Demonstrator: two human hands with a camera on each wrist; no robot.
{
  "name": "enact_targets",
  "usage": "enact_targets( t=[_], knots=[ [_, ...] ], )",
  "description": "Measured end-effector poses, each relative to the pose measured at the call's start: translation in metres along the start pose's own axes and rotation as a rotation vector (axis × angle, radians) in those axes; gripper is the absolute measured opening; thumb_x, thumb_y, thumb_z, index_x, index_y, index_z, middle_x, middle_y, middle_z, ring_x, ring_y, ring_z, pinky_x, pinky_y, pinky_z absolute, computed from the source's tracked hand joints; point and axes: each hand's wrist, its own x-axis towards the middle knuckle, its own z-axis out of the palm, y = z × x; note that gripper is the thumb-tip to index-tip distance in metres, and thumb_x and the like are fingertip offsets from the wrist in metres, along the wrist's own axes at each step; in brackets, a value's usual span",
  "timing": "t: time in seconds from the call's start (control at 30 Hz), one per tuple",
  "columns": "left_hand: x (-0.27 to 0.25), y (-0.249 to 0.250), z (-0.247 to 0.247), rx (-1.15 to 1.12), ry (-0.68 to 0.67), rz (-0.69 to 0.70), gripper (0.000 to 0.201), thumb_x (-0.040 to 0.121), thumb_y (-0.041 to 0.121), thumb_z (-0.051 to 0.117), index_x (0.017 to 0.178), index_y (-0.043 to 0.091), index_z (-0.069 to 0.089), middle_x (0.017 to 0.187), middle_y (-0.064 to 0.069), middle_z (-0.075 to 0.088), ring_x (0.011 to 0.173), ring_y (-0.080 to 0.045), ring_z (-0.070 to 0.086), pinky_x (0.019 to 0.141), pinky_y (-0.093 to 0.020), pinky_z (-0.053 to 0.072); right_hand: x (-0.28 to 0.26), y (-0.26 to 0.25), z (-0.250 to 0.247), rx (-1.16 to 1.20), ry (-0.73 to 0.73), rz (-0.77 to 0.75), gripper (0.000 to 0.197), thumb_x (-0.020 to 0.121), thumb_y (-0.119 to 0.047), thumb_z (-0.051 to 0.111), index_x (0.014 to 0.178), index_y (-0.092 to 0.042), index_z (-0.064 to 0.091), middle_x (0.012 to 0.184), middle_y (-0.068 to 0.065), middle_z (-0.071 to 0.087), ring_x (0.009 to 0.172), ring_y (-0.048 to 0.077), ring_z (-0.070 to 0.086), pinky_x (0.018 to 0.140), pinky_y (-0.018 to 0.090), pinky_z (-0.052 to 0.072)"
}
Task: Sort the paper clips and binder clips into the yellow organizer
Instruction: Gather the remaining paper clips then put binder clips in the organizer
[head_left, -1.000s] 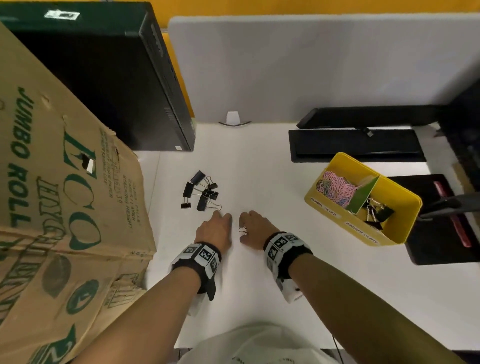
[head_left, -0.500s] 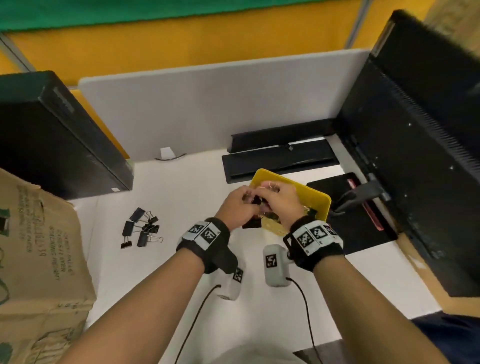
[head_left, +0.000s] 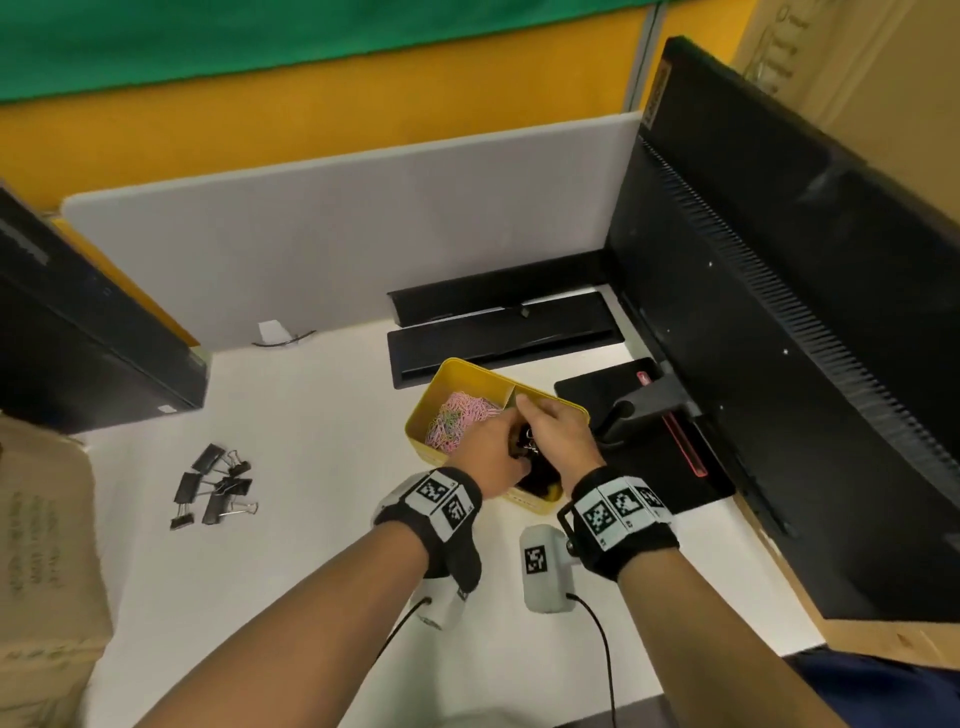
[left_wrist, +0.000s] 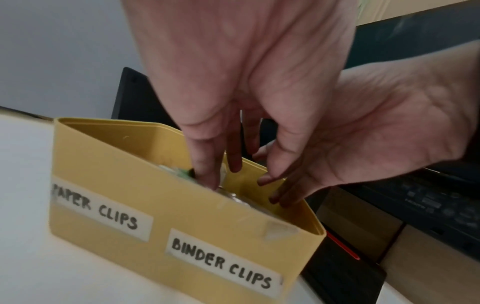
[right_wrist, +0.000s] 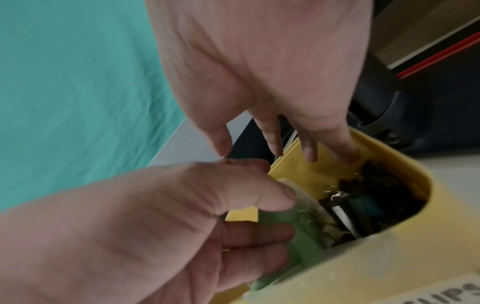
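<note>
The yellow organizer stands at mid-table, labelled "PAPER CLIPS" and "BINDER CLIPS". Pink and coloured paper clips fill its left compartment. Black binder clips lie in the right one, behind a green divider. Both hands reach into the right compartment. My left hand points its fingers down beside the divider and holds nothing that I can see. My right hand has its fingers spread and empty. Several loose binder clips lie on the table at the left.
A large black monitor stands close on the right, its stand base right next to the organizer. Two black bars lie behind it, against a grey partition. A cardboard box and a black case are at the left.
Both hands left the table by the loose pile, carried binder clips right to the organizer, then dropped lower into its right compartment with fingers spread. The head view swung right.
</note>
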Motion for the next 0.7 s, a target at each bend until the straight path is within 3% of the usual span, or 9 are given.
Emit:
enact_targets(
  t=[0.07, 0.2, 0.3, 0.37, 0.47, 0.6, 0.7],
  knots=[
    [-0.006, -0.008, -0.007, -0.074, 0.076, 0.029, 0.04, 0.08, 0.005, 0.061, 0.119, 0.013, 0.055, 0.107, -0.007, 0.066, 0.097, -0.021, 0.061, 0.089, -0.034, 0.051, -0.006, -0.009, 0.011, -0.09, 0.048, -0.079, 0.047, 0.089, -0.047, 0.053, 0.128, -0.021, 0.05, 0.125, 0.005, 0.056, 0.115, 0.024, 0.053, 0.1, 0.041, 0.044],
    [-0.021, -0.038, -0.037, -0.24, 0.178, 0.007, 0.02, 0.083, 0.0, 0.056, 0.096, 0.014, 0.061, 0.089, 0.002, 0.063, 0.08, -0.012, 0.06, 0.072, -0.013, 0.048, -0.023, -0.032, 0.051, -0.163, 0.122, -0.337, 0.037, 0.092, -0.039, 0.05, 0.126, -0.024, 0.049, 0.13, 0.004, 0.046, 0.116, 0.02, 0.047, 0.098, 0.038, 0.044],
    [-0.038, -0.081, -0.066, -0.273, 0.186, -0.09, 0.024, 0.082, -0.003, 0.051, 0.078, 0.019, 0.058, 0.083, -0.004, 0.063, 0.08, -0.025, 0.066, 0.076, -0.031, 0.054, -0.036, -0.045, 0.089, -0.202, 0.106, -0.54, 0.03, 0.092, -0.03, 0.053, 0.121, -0.022, 0.051, 0.124, 0.001, 0.047, 0.105, 0.011, 0.045, 0.09, 0.028, 0.041],
    [-0.055, -0.118, -0.084, -0.227, 0.161, -0.168, 0.025, 0.082, -0.003, 0.047, 0.08, 0.019, 0.06, 0.08, -0.004, 0.062, 0.074, -0.027, 0.067, 0.074, -0.035, 0.055, -0.041, -0.048, 0.118, -0.251, 0.051, -0.653, 0.027, 0.091, -0.024, 0.055, 0.118, -0.02, 0.053, 0.119, 0.0, 0.049, 0.101, 0.007, 0.044, 0.087, 0.023, 0.037],
    [-0.08, -0.176, -0.107, -0.039, 0.308, -0.257, 0.021, 0.081, 0.004, 0.05, 0.09, 0.019, 0.063, 0.084, -0.001, 0.062, 0.069, -0.021, 0.058, 0.075, -0.034, 0.052, -0.043, -0.046, 0.165, -0.334, -0.095, -0.778, 0.023, 0.09, -0.015, 0.056, 0.113, -0.016, 0.057, 0.117, 0.002, 0.053, 0.105, 0.01, 0.049, 0.091, 0.021, 0.039],
    [-0.113, -0.245, -0.131, 0.071, 0.55, -0.582, 0.024, 0.084, 0.021, 0.056, 0.108, 0.016, 0.056, 0.111, -0.01, 0.052, 0.093, -0.031, 0.058, 0.079, -0.038, 0.047, -0.037, -0.031, 0.234, -0.603, -0.447, -0.829, 0.03, 0.089, -0.005, 0.05, 0.117, -0.012, 0.057, 0.121, 0.006, 0.052, 0.113, 0.021, 0.052, 0.098, 0.025, 0.039],
    [-0.128, -0.277, -0.134, 0.106, 0.514, -0.688, 0.044, 0.08, 0.047, 0.061, 0.115, 0.023, 0.049, 0.115, -0.008, 0.042, 0.1, -0.032, 0.053, 0.076, -0.04, 0.046, -0.032, -0.022, 0.282, -0.86, -0.629, -0.859, 0.047, 0.085, 0.006, 0.043, 0.129, -0.01, 0.051, 0.135, 0.008, 0.045, 0.12, 0.027, 0.047, 0.102, 0.035, 0.04]
  ],
)
